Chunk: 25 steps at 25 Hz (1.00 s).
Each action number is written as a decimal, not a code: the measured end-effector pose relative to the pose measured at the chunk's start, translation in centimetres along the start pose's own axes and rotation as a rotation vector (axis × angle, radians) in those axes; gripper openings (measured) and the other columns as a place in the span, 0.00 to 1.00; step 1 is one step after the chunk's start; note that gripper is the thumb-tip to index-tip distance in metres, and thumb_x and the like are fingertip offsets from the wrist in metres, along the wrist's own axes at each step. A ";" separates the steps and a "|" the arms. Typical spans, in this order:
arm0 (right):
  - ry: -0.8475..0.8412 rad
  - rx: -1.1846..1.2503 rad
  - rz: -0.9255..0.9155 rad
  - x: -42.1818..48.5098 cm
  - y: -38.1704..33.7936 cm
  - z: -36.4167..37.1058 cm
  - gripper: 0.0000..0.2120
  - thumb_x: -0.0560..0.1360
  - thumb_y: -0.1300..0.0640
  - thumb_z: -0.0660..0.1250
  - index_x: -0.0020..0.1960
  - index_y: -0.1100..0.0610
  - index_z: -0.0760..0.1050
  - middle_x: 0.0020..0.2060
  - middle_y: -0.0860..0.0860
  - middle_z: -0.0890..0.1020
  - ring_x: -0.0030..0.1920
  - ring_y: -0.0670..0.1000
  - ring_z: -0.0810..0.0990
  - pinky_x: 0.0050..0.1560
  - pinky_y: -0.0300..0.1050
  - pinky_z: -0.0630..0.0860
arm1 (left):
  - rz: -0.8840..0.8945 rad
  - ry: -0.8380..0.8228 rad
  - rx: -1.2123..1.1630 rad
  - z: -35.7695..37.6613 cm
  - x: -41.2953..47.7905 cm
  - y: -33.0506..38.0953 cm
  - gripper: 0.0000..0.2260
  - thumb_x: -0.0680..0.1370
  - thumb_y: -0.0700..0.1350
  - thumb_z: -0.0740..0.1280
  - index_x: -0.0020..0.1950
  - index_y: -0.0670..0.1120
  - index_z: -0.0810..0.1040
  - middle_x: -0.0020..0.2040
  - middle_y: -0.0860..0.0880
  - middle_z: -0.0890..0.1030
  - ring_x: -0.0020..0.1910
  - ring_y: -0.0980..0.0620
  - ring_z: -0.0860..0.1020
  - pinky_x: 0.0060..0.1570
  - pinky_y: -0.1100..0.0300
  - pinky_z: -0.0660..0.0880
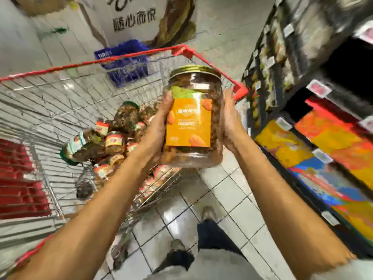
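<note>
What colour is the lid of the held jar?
Gold. The lid on the jar shows best in the head view.

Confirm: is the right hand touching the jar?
Touching. Head view shows the right hand pressed flat against the side of the jar, no gap visible.
</note>
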State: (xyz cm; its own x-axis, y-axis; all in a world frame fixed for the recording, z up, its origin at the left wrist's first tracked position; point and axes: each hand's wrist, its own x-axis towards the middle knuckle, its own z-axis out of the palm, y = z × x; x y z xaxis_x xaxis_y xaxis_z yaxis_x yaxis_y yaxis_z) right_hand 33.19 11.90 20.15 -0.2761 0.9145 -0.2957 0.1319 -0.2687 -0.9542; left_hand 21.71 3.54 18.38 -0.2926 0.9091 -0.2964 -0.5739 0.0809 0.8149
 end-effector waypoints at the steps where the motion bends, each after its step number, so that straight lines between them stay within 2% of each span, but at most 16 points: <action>1: 0.070 -0.071 -0.009 -0.5 -0.3 -2.6 0.29 0.81 0.41 0.42 0.58 0.56 0.77 0.57 0.58 0.78 0.61 0.57 0.74 0.62 0.49 0.71 | 0.005 -0.049 0.017 1.9 -0.2 -0.9 0.23 0.80 0.57 0.54 0.42 0.49 0.85 0.41 0.50 0.86 0.39 0.53 0.84 0.35 0.59 0.80; 3: 0.232 -0.151 -0.036 -2.8 0.4 -9.1 0.24 0.82 0.44 0.46 0.57 0.57 0.76 0.54 0.59 0.79 0.58 0.59 0.76 0.47 0.42 0.71 | -0.054 -0.175 0.084 7.0 -0.9 -3.7 0.21 0.77 0.59 0.57 0.44 0.47 0.85 0.43 0.46 0.85 0.41 0.50 0.84 0.37 0.56 0.81; 5: 0.301 -0.133 -0.040 -5.7 2.5 -15.2 0.18 0.82 0.46 0.51 0.45 0.52 0.75 0.44 0.51 0.80 0.52 0.53 0.78 0.43 0.33 0.68 | -0.131 -0.300 0.167 11.9 -1.5 -6.6 0.24 0.70 0.61 0.61 0.54 0.44 0.81 0.53 0.40 0.82 0.49 0.44 0.82 0.48 0.46 0.80; 6: 0.338 -0.062 -0.052 -7.0 3.0 -17.2 0.17 0.81 0.46 0.52 0.41 0.49 0.75 0.42 0.47 0.80 0.50 0.50 0.78 0.46 0.34 0.69 | -0.157 -0.323 0.206 14.2 -1.8 -7.9 0.28 0.68 0.62 0.63 0.58 0.43 0.79 0.57 0.38 0.80 0.52 0.41 0.81 0.54 0.43 0.77; 7: 0.384 0.028 -0.052 -8.4 3.7 -20.2 0.16 0.81 0.45 0.53 0.43 0.48 0.76 0.46 0.47 0.81 0.52 0.50 0.78 0.53 0.38 0.71 | -0.188 -0.358 0.248 17.0 -2.0 -9.7 0.31 0.66 0.62 0.64 0.60 0.42 0.77 0.59 0.37 0.79 0.55 0.40 0.79 0.57 0.41 0.76; 9: 0.509 0.170 0.006 -10.6 5.0 -26.3 0.22 0.80 0.40 0.50 0.55 0.49 0.78 0.58 0.52 0.80 0.59 0.52 0.77 0.63 0.50 0.71 | -0.242 -0.441 0.303 23.0 -3.0 -13.8 0.30 0.65 0.62 0.65 0.58 0.42 0.79 0.55 0.39 0.81 0.53 0.41 0.81 0.54 0.43 0.78; 11: 0.589 0.249 0.073 -12.8 6.3 -32.8 0.28 0.79 0.37 0.47 0.55 0.52 0.79 0.59 0.55 0.80 0.58 0.53 0.79 0.63 0.53 0.72 | -0.300 -0.499 0.314 28.7 -4.0 -18.4 0.28 0.65 0.62 0.66 0.56 0.44 0.79 0.52 0.41 0.83 0.50 0.43 0.82 0.48 0.47 0.80; 14: 0.608 0.346 0.127 -14.9 8.5 -42.5 0.29 0.77 0.35 0.47 0.53 0.51 0.80 0.54 0.54 0.83 0.54 0.53 0.81 0.60 0.53 0.76 | -0.379 -0.581 0.333 36.5 -5.2 -25.4 0.35 0.64 0.64 0.69 0.64 0.44 0.75 0.59 0.40 0.80 0.58 0.40 0.79 0.58 0.41 0.74; 15: 0.623 0.370 0.126 -15.2 9.0 -45.4 0.28 0.77 0.35 0.48 0.52 0.52 0.80 0.51 0.53 0.84 0.51 0.52 0.82 0.57 0.52 0.78 | -0.370 -0.593 0.341 38.7 -5.2 -27.4 0.35 0.63 0.65 0.70 0.63 0.46 0.76 0.58 0.41 0.81 0.58 0.41 0.79 0.58 0.42 0.75; 17: 0.688 0.430 0.101 -15.6 10.3 -51.6 0.25 0.78 0.37 0.49 0.44 0.52 0.79 0.37 0.48 0.85 0.38 0.46 0.84 0.40 0.41 0.81 | -0.346 -0.631 0.368 43.9 -5.6 -31.4 0.26 0.65 0.65 0.68 0.55 0.50 0.82 0.53 0.45 0.84 0.54 0.45 0.82 0.52 0.48 0.79; 18: 0.715 0.462 0.106 -15.7 10.7 -54.1 0.24 0.79 0.39 0.49 0.41 0.51 0.77 0.31 0.45 0.84 0.32 0.44 0.83 0.30 0.36 0.78 | -0.336 -0.639 0.391 46.1 -5.8 -32.9 0.22 0.66 0.65 0.67 0.51 0.52 0.83 0.50 0.47 0.85 0.51 0.47 0.83 0.49 0.51 0.80; 19: 0.739 0.476 0.114 -15.7 11.0 -56.2 0.23 0.80 0.41 0.49 0.40 0.51 0.77 0.28 0.44 0.83 0.29 0.43 0.82 0.26 0.34 0.76 | -0.333 -0.636 0.421 48.0 -5.9 -34.0 0.22 0.66 0.65 0.66 0.50 0.51 0.84 0.50 0.47 0.85 0.51 0.47 0.83 0.49 0.51 0.80; 20: 0.766 0.473 0.132 -15.4 11.4 -58.4 0.23 0.80 0.41 0.50 0.40 0.51 0.77 0.31 0.45 0.84 0.31 0.44 0.83 0.28 0.34 0.77 | -0.357 -0.633 0.451 49.9 -5.7 -35.3 0.26 0.65 0.66 0.66 0.53 0.49 0.83 0.51 0.46 0.84 0.52 0.46 0.82 0.53 0.48 0.79; 22: 0.814 0.480 0.186 -14.3 12.2 -62.1 0.23 0.79 0.39 0.51 0.46 0.54 0.78 0.44 0.51 0.84 0.45 0.50 0.83 0.44 0.42 0.80 | -0.419 -0.612 0.517 53.1 -4.8 -37.6 0.34 0.62 0.68 0.66 0.59 0.46 0.79 0.54 0.44 0.83 0.53 0.44 0.82 0.57 0.44 0.77; 23: 0.828 0.477 0.201 -13.5 12.6 -63.8 0.25 0.79 0.39 0.51 0.49 0.55 0.79 0.47 0.53 0.84 0.48 0.53 0.83 0.49 0.47 0.80 | -0.431 -0.619 0.555 54.7 -4.1 -38.5 0.35 0.62 0.69 0.65 0.60 0.47 0.78 0.53 0.44 0.83 0.51 0.45 0.82 0.55 0.45 0.78; 25: 0.850 0.446 0.188 -11.0 13.2 -68.2 0.27 0.79 0.39 0.48 0.44 0.53 0.80 0.37 0.50 0.86 0.40 0.50 0.85 0.41 0.46 0.80 | -0.435 -0.675 0.634 58.7 -1.4 -40.8 0.33 0.65 0.71 0.61 0.59 0.48 0.78 0.51 0.46 0.84 0.48 0.47 0.83 0.51 0.49 0.80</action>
State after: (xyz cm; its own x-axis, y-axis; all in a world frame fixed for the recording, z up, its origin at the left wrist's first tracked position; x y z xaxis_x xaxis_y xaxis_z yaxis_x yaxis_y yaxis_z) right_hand 102.93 18.94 13.94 0.5137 0.7110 -0.4802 -0.3173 -0.3625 -0.8763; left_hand 90.43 22.93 14.73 0.4485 0.7739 -0.4471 0.0404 0.4822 0.8752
